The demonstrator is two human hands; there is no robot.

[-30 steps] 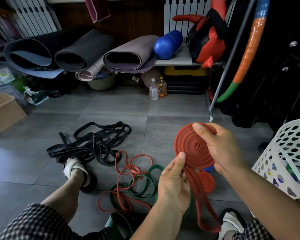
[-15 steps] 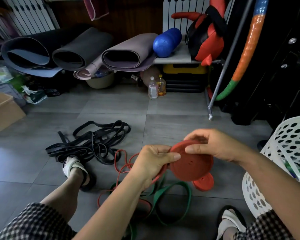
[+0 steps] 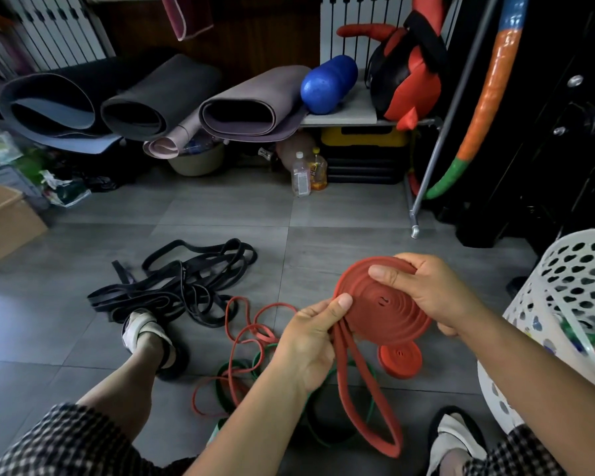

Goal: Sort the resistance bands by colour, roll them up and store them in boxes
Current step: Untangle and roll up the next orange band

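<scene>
Head view: black bands [image 3: 172,286] on grey tiled floor [image 3: 220,207]

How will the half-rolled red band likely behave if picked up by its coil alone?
Probably floppy: its unrolled tail hangs in a limp loop. The coil may unwind or telescope, since its layers sit stepped and both the left hand and right hand pinch it.

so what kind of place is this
Most likely a home gym corner or fitness storeroom: rolled exercise mats at the back, a blue foam roller beside them, black resistance bands tangled on the tiled floor, and a red band half coiled.
</scene>
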